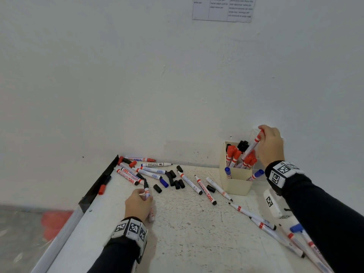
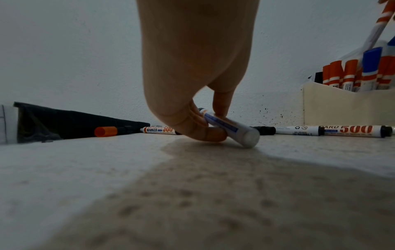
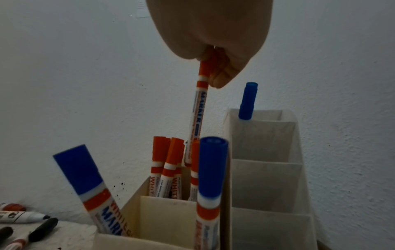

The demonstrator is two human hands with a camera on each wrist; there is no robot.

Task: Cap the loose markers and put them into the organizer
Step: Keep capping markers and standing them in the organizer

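Observation:
My right hand [image 1: 263,135] pinches the red cap end of a red-capped marker [image 1: 252,147], held tilted with its lower end among the red-capped markers standing in the cream organizer [image 1: 236,186]. The right wrist view shows this marker [image 3: 199,110] hanging from my fingers [image 3: 218,79] above the organizer [image 3: 162,216]. My left hand [image 1: 144,196] rests on the table and grips a white marker [image 1: 147,191] with its black end towards the wall. In the left wrist view the white marker [image 2: 232,129] sits between thumb and fingers [image 2: 221,103]. Several loose markers [image 1: 141,172] and black caps [image 1: 175,180] lie behind it.
More uncapped markers [image 1: 264,225] lie at the right near my right forearm. A small white box with a tag [image 1: 272,203] stands beside the organizer. A black strip [image 1: 100,182] runs along the table's left edge. The wall stands close behind, and a second divider [image 3: 265,179] has empty compartments.

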